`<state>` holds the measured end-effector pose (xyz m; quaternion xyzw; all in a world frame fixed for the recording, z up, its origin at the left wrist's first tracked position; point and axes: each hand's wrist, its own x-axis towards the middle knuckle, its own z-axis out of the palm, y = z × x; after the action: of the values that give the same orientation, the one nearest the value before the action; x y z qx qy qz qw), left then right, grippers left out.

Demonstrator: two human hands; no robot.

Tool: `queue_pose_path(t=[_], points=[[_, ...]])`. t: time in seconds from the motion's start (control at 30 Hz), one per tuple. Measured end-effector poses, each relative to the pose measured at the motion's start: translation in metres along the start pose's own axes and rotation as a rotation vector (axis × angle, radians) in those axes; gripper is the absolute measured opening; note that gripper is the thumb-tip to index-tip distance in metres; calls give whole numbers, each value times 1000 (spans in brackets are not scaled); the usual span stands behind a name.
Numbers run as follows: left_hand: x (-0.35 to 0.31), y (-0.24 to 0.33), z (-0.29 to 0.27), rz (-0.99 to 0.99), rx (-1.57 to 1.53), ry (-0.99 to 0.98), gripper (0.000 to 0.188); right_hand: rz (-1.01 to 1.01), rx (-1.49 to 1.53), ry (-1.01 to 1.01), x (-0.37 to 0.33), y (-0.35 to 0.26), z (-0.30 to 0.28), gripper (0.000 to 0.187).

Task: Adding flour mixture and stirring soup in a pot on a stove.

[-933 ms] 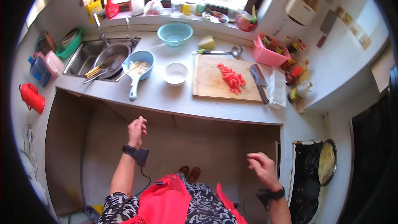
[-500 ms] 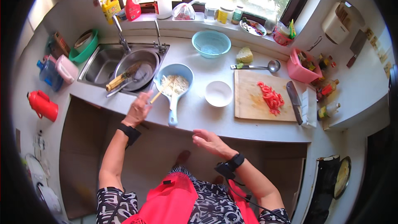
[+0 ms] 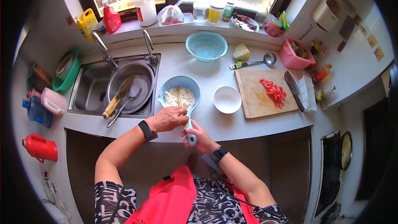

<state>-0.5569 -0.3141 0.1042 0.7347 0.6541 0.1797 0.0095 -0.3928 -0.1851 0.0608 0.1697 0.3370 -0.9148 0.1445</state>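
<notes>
Near the counter's front edge stands a light blue bowl with a long handle (image 3: pixel 162 91), holding white crumbly food (image 3: pixel 186 98). A pair of wooden chopsticks (image 3: pixel 180 95) rests with its tips in the food. My left hand (image 3: pixel 166 118) is closed round the chopsticks over the near rim. Below it, my right hand (image 3: pixel 200 138) grips the bowl's handle; the chopsticks' lower ends come close to its fingers. A white bowl (image 3: pixel 227 100) sits just to the right. Farther right, sliced red vegetable (image 3: pixel 273 93) lies on a wooden cutting board (image 3: pixel 253 103).
A knife (image 3: pixel 293 90) lies along the board's right edge. Behind are a ladle (image 3: pixel 259 62), a piece of cabbage (image 3: pixel 241 52) and a blue basket (image 3: pixel 206 46). To the left, the steel sink (image 3: pixel 89 82) contains a metal basin (image 3: pixel 145 74) with a whisk brush (image 3: pixel 119 97).
Both hands have come together at the handled bowl. My left hand has taken hold of the chopsticks, which now stand straighter, and my right hand has gripped the handle. The view has shifted.
</notes>
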Motion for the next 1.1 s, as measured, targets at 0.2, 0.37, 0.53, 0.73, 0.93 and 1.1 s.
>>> queue_pose_path(t=[0.2, 0.37, 0.53, 0.73, 0.93, 1.1], points=[[14, 5, -37, -115, -3, 118, 21, -49, -18, 2, -29, -26, 15, 51], [75, 64, -86, -91, -5, 355, 22, -182, -82, -28, -122, -46, 14, 65], [154, 128, -101, -206, -363, 460, 18, -306, -320, 162, -268, -61, -21, 62], [293, 241, -48, -174, -971, 295, 24, -514, -261, 426, -454, -54, -78, 62], [437, 398, 17, 110, -1155, 120, 26, -688, -185, 769, -595, -53, -132, 60], [547, 493, 84, 267, -1267, -67, 25, -826, -236, 1020, -686, -75, -157, 58]])
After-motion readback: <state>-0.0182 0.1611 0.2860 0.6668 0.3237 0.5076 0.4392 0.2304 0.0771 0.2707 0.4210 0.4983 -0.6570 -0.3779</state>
